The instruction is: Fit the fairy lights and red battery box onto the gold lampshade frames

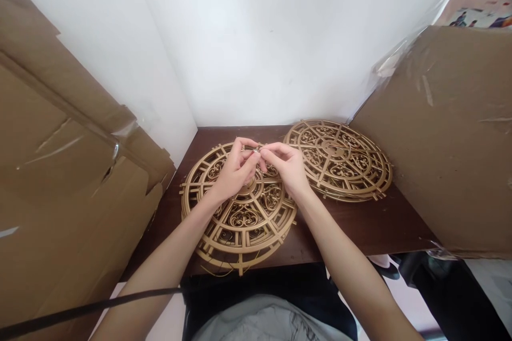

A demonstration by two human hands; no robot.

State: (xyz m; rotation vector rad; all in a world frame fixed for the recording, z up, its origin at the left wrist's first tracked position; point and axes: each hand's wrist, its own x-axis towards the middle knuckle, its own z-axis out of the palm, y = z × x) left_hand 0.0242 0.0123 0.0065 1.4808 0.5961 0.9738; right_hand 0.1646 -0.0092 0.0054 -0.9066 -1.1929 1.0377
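My left hand (239,168) and my right hand (287,164) meet over the far part of a round gold openwork panel (244,248). Thumb and fingers of both hands pinch a small shiny piece (257,151) between them; it is too small to name. The panel lies on a stack of similar ones, with scrollwork in its segments and short stubs around its rim. My hands cover part of its far side and centre.
A second stack of round gold panels (340,154) lies to the back right on the dark brown table (332,229). Cardboard walls stand at the left (72,181) and right (440,138). Behind rises a white wall (256,42). A dark strap (92,306) crosses the lower left.
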